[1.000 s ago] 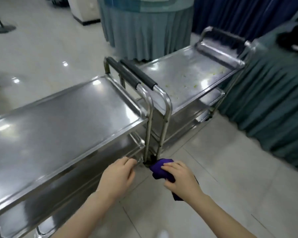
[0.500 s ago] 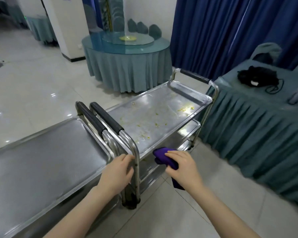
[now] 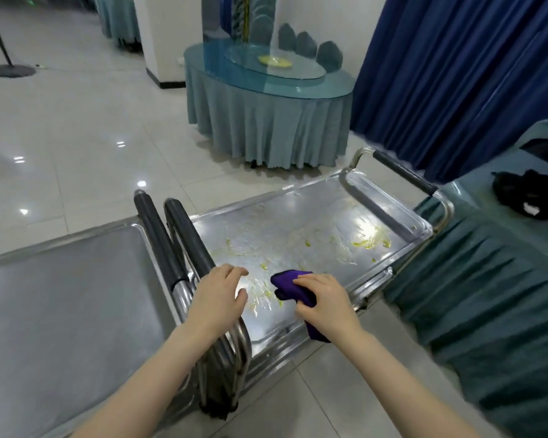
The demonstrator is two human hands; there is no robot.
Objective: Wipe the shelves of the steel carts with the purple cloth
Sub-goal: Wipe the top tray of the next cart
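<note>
The right hand (image 3: pixel 325 300) is in the lower middle of the frame, and its grip is closed around the bunched purple cloth (image 3: pixel 287 284). The cloth lies on the near part of the top shelf (image 3: pixel 298 229) of the right steel cart, and one end hangs out below the hand, over the shelf edge. This shelf carries yellow-green smears (image 3: pixel 369 243), some of them just beside the cloth. The left hand (image 3: pixel 217 294) rests with its palm on the steel bend of this cart's black-sleeved handle (image 3: pixel 187 235). Its grip is loose, with fingers and thumb a little bent and nothing between them. The left steel cart (image 3: pixel 60 295) fills the lower left, and its handle (image 3: pixel 157 238) stands just beside the other handle. At the upper middle there is a round surface with a teal skirt (image 3: pixel 266 128).
</note>
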